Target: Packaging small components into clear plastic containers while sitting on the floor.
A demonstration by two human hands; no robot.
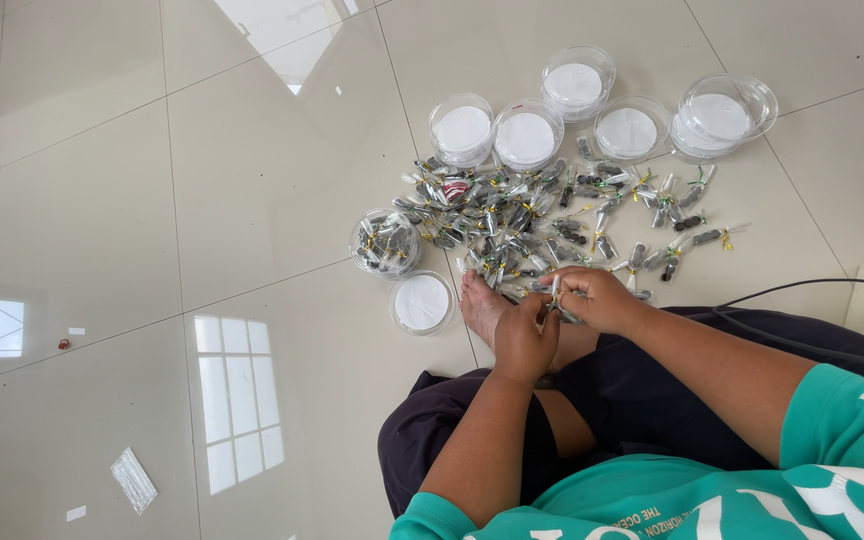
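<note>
On glossy white floor tiles (252,180), window reflections (237,400)

Teal shirt (652,500), white tiled floor (102,200)

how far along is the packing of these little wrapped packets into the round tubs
Done: one clear tub on the floor tiles already holds packets. In hand: the left hand and right hand work together on one small packet. Left: a large pile of packets lies loose, and the empty tubs beyond it, plus one near the foot, show only white bottoms.
</note>
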